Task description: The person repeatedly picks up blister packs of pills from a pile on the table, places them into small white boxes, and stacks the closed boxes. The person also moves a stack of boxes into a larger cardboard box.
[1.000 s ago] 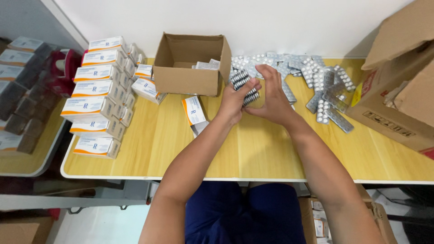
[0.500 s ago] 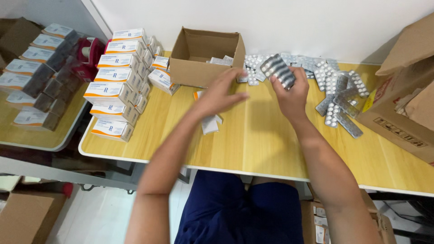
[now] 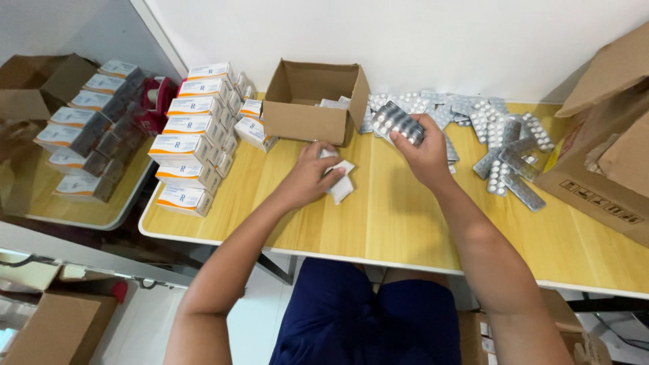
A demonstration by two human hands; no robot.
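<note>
Head view: the hands have split apart, one to the pills, one to the paper.

The right hand is closed around a stack of silver blister packs, lifted just in front of the open cardboard box. The left hand, which a moment ago was beside the right one at the stack, now lies curled on a folded white leaflet flat on the yellow table, so paper seems next to join the packs. Loose blister packs lie further right; white cartons stand stacked on the left.
</note>
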